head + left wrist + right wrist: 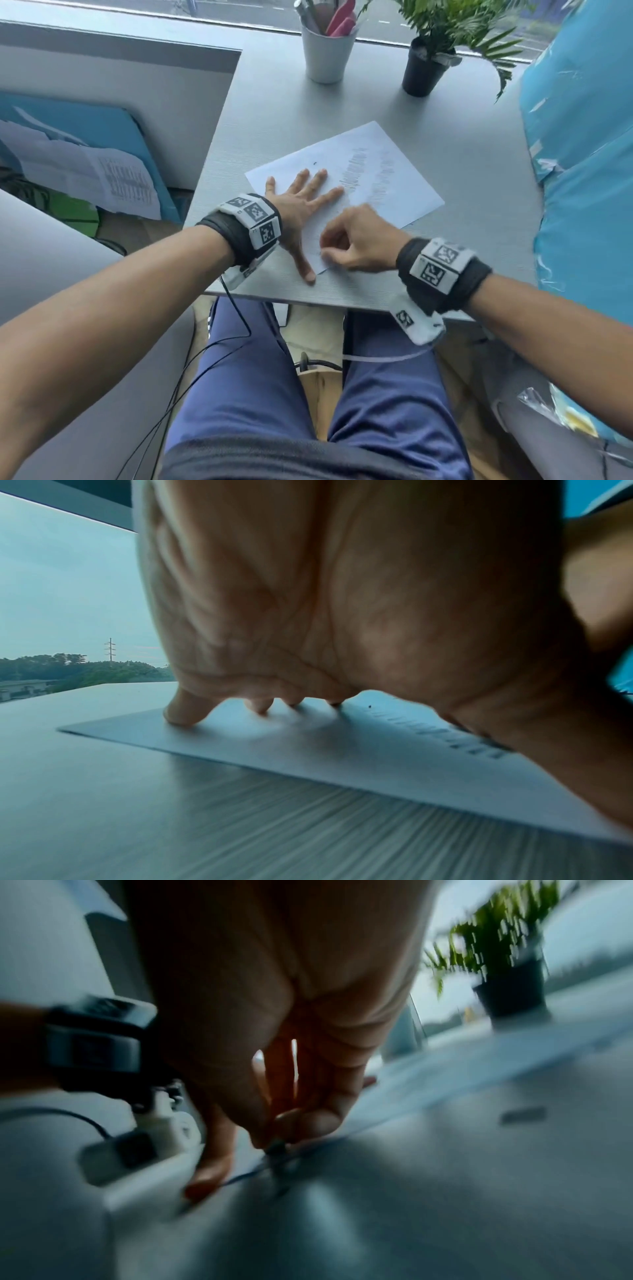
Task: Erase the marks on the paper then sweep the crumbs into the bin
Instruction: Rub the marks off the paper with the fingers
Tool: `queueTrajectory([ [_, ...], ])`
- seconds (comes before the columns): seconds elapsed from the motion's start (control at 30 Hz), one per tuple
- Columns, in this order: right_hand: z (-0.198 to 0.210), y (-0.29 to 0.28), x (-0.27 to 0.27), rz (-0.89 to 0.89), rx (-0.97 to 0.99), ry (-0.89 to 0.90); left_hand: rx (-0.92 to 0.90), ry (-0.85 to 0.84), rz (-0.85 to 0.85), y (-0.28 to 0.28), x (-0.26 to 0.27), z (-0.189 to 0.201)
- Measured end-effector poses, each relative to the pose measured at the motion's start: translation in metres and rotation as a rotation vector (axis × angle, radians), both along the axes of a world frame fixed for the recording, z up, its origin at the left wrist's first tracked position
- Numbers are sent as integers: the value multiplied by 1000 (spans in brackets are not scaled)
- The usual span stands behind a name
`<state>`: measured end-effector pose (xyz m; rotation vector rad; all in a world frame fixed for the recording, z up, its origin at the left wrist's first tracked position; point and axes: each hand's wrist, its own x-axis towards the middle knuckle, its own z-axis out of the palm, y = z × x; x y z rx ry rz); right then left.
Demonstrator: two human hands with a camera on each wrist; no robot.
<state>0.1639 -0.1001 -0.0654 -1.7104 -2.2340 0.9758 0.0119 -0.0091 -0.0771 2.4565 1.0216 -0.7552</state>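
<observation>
A white sheet of paper (376,161) lies slanted on the grey table (462,192), with rows of pencil marks (358,168) across its middle. My left hand (301,205) presses flat on the sheet's left part with fingers spread; the thumb reaches past the near corner onto the table. My right hand (325,255) is curled at that near corner and pinches a small dark thing, seemingly an eraser (276,1148), against the paper. The right wrist view is blurred. In the left wrist view my left hand's fingertips (185,715) press on the paper (308,753) beside the marks (476,746).
A black speck (314,163) lies on the paper beyond my left fingers. At the back stand a white cup of pens (329,58) and a potted plant (423,73). Blue plastic (582,171) covers the table's right side. The table's near edge (308,303) is just behind my wrists.
</observation>
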Motion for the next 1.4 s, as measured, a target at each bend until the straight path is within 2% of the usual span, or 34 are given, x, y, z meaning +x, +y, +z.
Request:
queueTrajectory([
  [0.07,2,2,3,-11,-5,-6,0,-3,-4,-1,-1,0],
  [0.2,10,42,35,-208,126,-75,-9,-1,4,-2,0,5],
  [0.27,7,29,19,-143,130,-46,6,10,-1,-2,0,4],
  [0.33,2,-3,-8,-8,42,-3,9,18,-5,-2,2,4],
  [0.4,2,-9,-12,27,-10,16,7,14,-3,-3,1,5],
  [0.5,9,30,22,-169,108,-51,-5,3,-4,-2,-1,5],
  [0.57,11,38,30,-217,139,-59,-11,-1,2,-3,-1,5],
  [0.73,4,-8,-14,36,-22,5,8,4,-8,-3,0,4],
  [0.9,13,43,29,-233,118,-68,1,-6,-3,-4,-1,4],
  [0.97,9,28,13,-142,103,-54,10,-2,-5,-4,-1,4],
  [1.07,3,-6,-13,40,-29,5,8,9,-11,-3,-1,2],
  [1.1,5,0,-8,22,-23,-2,11,15,-17,-3,-1,1],
  [1.2,12,36,23,-180,102,-62,5,16,-17,-4,-1,2],
  [1.23,12,38,25,-189,124,-63,4,10,-13,-5,-1,3],
  [1.37,4,-8,-20,78,1,-10,12,7,-34,-3,-1,1],
  [1.4,5,-9,-20,86,-26,-6,13,14,-40,-3,-1,1],
])
